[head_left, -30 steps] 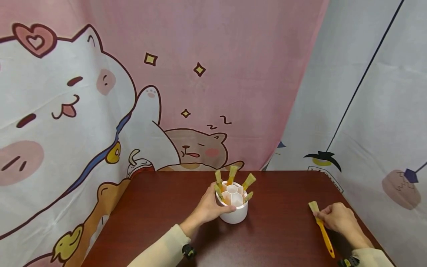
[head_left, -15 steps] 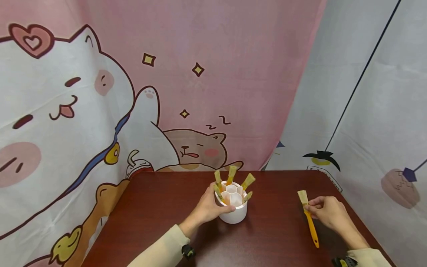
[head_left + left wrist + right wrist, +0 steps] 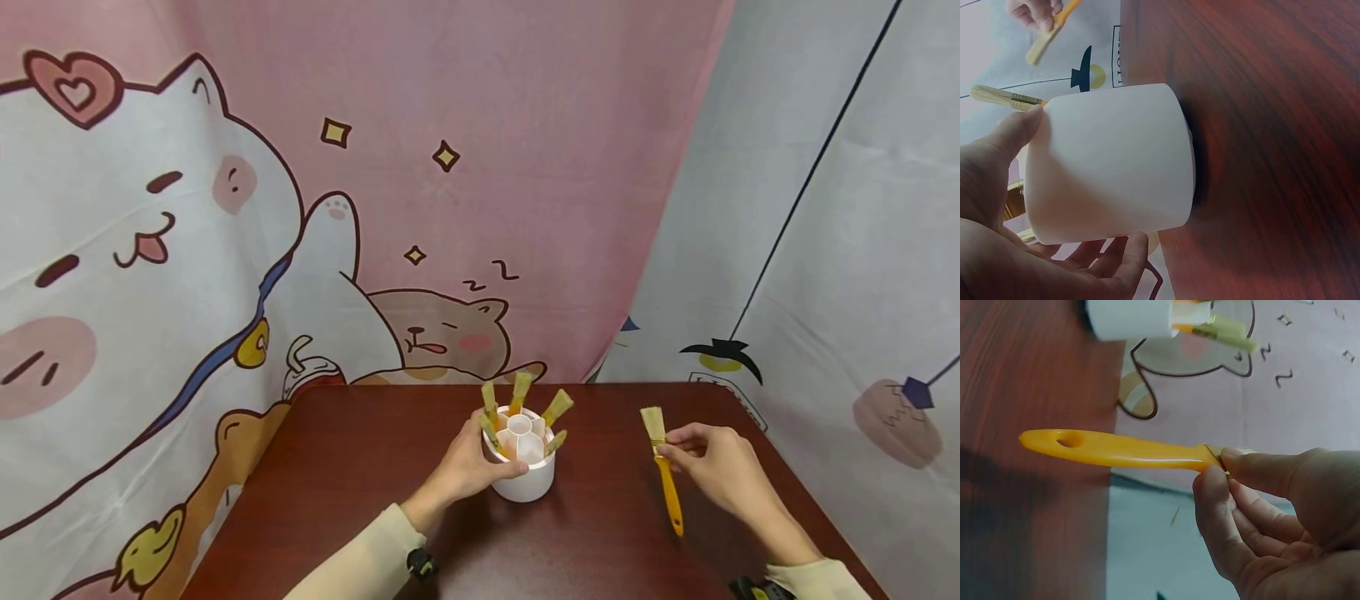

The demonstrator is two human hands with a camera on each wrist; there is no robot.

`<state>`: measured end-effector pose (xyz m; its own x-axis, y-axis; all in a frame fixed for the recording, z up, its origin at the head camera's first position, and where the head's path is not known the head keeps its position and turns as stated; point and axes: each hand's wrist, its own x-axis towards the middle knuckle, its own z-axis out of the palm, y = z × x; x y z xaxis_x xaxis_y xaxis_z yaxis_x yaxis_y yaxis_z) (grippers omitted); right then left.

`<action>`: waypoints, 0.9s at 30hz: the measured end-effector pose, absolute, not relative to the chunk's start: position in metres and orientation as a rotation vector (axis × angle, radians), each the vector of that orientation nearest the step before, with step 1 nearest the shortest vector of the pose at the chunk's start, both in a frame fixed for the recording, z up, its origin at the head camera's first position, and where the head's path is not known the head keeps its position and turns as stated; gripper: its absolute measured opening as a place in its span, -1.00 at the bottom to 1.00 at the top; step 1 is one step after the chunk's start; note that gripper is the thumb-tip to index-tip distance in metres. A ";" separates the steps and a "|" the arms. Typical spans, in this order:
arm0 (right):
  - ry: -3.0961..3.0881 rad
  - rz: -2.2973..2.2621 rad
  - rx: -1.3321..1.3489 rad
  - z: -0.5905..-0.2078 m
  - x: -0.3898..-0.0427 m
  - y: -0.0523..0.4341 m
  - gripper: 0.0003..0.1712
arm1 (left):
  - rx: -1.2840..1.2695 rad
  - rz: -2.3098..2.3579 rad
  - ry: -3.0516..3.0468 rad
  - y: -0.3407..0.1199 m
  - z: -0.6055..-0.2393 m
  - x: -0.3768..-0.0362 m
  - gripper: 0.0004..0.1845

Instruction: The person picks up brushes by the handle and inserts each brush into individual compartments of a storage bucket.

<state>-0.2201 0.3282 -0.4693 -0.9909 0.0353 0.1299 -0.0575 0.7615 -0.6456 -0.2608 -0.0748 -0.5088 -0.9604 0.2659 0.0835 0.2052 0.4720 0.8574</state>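
Note:
My left hand grips a round white brush holder by its side, thumb near the rim and fingers round the far side. Its top is divided into compartments around a central ring. Several brushes with pale bristles stand in it, bristles up, leaning outward. To the right, my right hand pinches a paintbrush at its metal collar between thumb and fingers. The brush has a yellow handle with a hole near the end. Its bristles point up and its handle hangs down, tilted slightly.
The holder stands on a dark reddish-brown table. Behind the table's far edge hangs a pink and white cloth printed with cartoon animals. The cloth also runs along the right side.
My right hand has moved left and up in the head view, carrying the paintbrush toward the holder. The left hand and the holder have stayed in place.

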 end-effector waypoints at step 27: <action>-2.577 0.966 0.283 -0.426 -0.205 0.256 -0.82 | 0.440 1.528 2.606 -0.078 -0.513 -0.268 0.17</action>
<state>-0.2054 0.2556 -0.4261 -0.9101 -0.0562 0.4105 -0.3123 0.7442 -0.5904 -0.2679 -0.0777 -0.5125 -0.9547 0.2896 0.0683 0.2011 0.4586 0.8656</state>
